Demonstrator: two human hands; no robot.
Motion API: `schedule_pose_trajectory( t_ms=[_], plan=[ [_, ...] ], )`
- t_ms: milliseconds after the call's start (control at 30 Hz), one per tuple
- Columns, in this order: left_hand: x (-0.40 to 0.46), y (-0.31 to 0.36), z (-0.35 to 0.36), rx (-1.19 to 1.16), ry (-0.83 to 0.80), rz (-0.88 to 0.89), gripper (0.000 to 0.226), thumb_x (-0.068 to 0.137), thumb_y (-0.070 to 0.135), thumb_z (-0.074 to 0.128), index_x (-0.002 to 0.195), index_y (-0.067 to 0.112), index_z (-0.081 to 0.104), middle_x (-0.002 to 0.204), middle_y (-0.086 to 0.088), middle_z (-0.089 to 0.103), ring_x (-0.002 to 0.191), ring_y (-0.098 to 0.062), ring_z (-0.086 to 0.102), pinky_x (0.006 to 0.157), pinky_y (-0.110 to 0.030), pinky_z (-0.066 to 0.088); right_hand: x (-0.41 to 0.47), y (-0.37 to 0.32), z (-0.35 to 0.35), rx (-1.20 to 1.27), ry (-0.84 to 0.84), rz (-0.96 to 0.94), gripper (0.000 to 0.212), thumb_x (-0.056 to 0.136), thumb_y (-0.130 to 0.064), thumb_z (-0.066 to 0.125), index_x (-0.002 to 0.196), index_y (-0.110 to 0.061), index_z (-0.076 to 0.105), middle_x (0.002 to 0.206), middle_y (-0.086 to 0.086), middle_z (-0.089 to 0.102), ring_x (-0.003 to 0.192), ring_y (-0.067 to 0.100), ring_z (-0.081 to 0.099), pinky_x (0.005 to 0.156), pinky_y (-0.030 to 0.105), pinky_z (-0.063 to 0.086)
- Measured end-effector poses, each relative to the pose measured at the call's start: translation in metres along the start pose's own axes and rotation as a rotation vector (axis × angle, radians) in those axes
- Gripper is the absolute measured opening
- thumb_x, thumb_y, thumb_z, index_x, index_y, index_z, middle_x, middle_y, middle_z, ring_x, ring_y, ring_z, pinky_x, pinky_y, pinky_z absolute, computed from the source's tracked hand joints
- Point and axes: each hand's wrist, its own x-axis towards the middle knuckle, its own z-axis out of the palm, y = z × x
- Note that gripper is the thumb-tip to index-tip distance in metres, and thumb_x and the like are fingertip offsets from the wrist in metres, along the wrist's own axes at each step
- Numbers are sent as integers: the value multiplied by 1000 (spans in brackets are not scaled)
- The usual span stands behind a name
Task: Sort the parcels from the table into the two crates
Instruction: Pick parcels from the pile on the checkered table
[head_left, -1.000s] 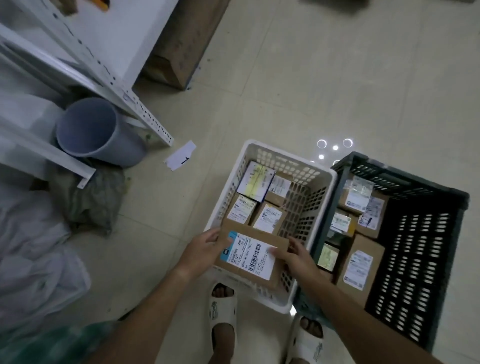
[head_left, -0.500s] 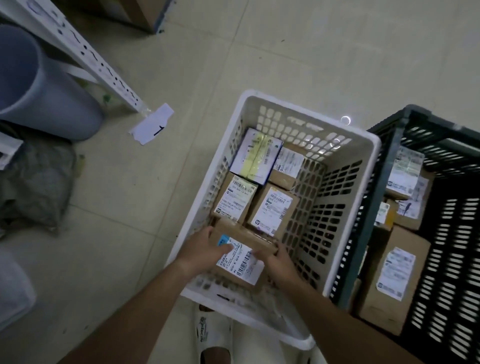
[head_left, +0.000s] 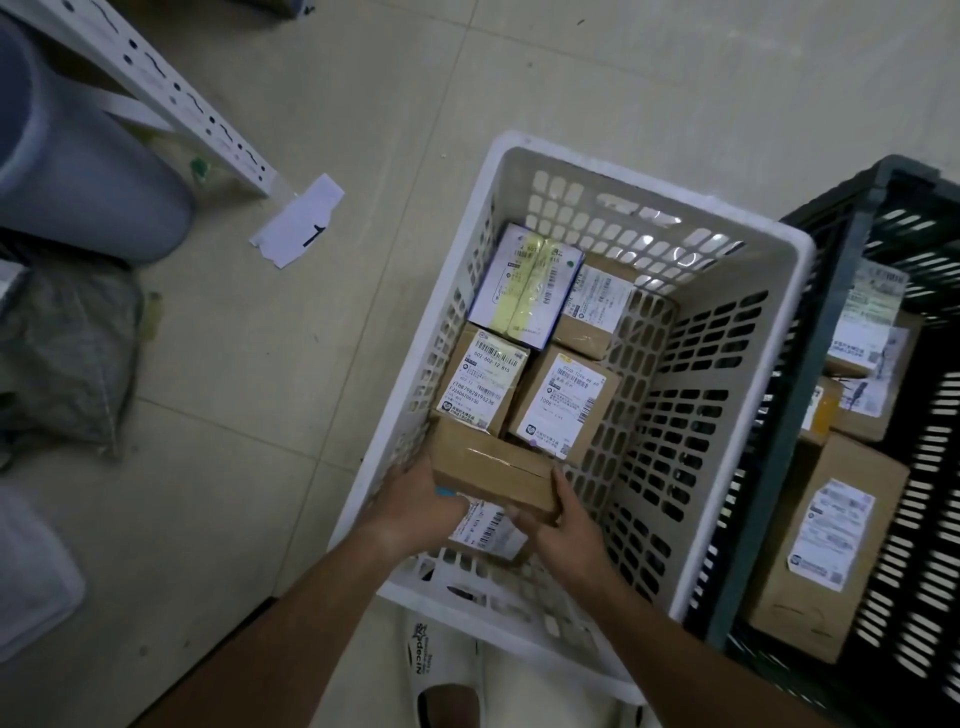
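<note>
Hands (head_left: 493, 512) gripping rectangular cardboard parcel (head_left: 493, 475), apparently tilted, inside perforated white plastic crate (head_left: 727, 374).

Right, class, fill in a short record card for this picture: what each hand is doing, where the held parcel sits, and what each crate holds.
left hand: grips the brown parcel at its left end
right hand: grips the same parcel at its right end
parcel position: inside the white crate, near its front wall, label facing the person
white crate contents: four other labelled parcels behind it
black crate: several labelled brown parcels
</note>
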Motion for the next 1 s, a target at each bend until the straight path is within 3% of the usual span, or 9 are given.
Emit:
schedule_pose_trajectory(
  t_ms=[67,133,233,300,433,633,767,933,1000],
  plan=[
    [-1,2,-1,-31,-20,-16,43,72,31,54,113,44,60,115,12,71,111,-14,67,99,-45,57,-3,-3,-5,-18,47,16,93,79,-63,75,158,-41,30,139,-5,59,124,20,58,101,38,50],
    [-1,3,0,-48,-46,-34,44,71,32,56,114,40,58,110,12,74,101,-10,71,91,-41,62,-4,-5,-10,-17,96,47,102,72,-74,70,157,-33,35,145,4,58,128,26,60,105,47,52],
    [2,1,7,-17,-37,-53,66,74,30,60,138,25,46,120,2,72,104,-17,71,89,-43,62,-2,-8,-10,-64,124,86,92,76,-76,67,149,-21,49,136,3,65,122,25,64,103,49,53],
    [4,0,10,-14,-7,-66,72,83,25,64,149,24,34,120,2,71,104,-17,70,88,-42,62,4,-9,-3,-83,137,110,81,83,-71,66,144,-19,53,133,1,66,121,25,63,102,47,54],
    [13,-6,11,-44,57,-92,81,93,17,66,160,25,20,139,-5,60,120,-21,62,98,-44,58,24,-18,24,-97,141,140,79,90,-65,62,149,-15,46,139,6,62,127,29,59,103,48,52],
    [8,-11,26,151,130,-3,75,94,30,66,158,17,28,158,-13,37,146,-33,36,110,-48,47,47,-8,50,-129,194,221,77,96,-57,58,151,-7,39,146,13,55,134,34,51,108,49,46],
    [-7,-6,15,77,102,40,59,95,24,61,150,29,41,139,-5,57,122,-25,59,84,-39,63,35,-17,46,-160,181,264,76,97,-47,63,153,-4,33,144,15,56,130,35,56,106,45,49],
    [-51,28,-17,66,71,80,36,94,19,58,129,26,59,122,1,67,106,-18,66,84,-37,62,-13,-58,24,-238,174,227,70,99,-34,62,155,-6,29,134,17,63,116,34,65,97,47,55],
    [-79,51,-38,69,68,97,29,93,18,56,121,21,62,118,-3,67,102,-21,68,85,-40,61,-43,-89,14,-284,158,143,64,101,-31,60,153,-7,33,122,12,66,99,26,69,85,37,58]
  ],
)
